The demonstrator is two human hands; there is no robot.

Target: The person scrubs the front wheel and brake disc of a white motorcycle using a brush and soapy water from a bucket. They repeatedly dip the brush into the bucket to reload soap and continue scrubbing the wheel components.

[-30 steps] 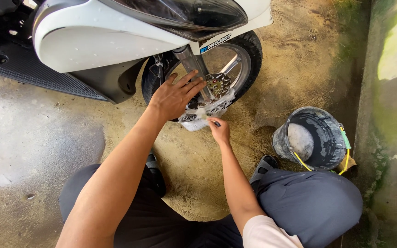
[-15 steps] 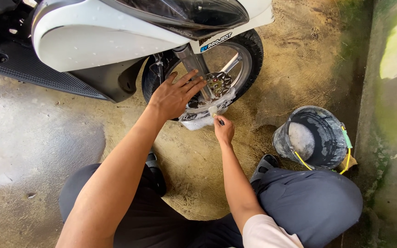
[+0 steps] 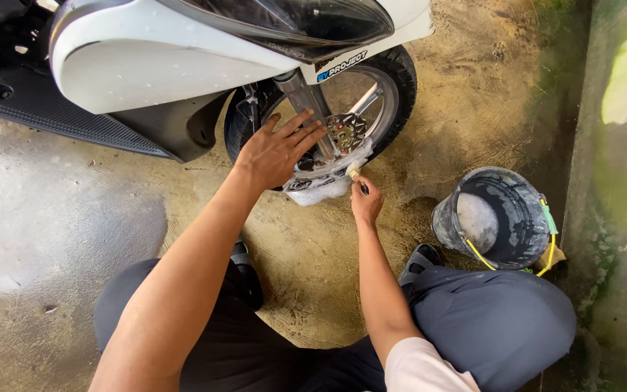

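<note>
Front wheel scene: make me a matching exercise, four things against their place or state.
Things:
1. left hand
2. right hand
3. bucket
4. front wheel

Place or state:
A. stands on the ground at the right
B. lies flat on the tyre
C. soapy along its lower rim
D. grips a small brush

Pairs: 1-B, 2-D, 3-A, 4-C

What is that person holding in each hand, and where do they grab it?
The right hand grips a small brush by its handle. The left hand holds nothing; it rests flat on the soapy front wheel.
</note>
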